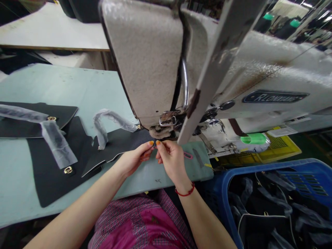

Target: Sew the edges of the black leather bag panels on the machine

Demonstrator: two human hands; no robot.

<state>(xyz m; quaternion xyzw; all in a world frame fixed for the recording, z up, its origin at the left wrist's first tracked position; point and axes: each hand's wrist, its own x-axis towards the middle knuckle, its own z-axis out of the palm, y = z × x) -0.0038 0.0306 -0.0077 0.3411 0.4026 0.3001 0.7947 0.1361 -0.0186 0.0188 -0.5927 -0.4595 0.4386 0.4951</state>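
Note:
Just in front of the sewing machine (145, 62), my two hands meet at the near edge of a black bag panel (116, 140). My left hand (138, 155) is closed, with thumb and fingers pinching that edge. Close beside it, my right hand (171, 157) pinches the same edge, fingertips almost touching the left ones. The panel runs leftward from under the machine head, and a plastic-wrapped handle (114, 119) arches from it. The needle and the stitching spot are hidden behind my fingers and the machine's parts.
More black panels (54, 180) with a wrapped strap (58, 143) and gold fittings lie on the pale green table (101, 83). Pink-handled snips (188, 155) lie right of my hands. A blue basket (225, 193) of black pieces stands at right; a slanted grey bar (215, 65) crosses in front.

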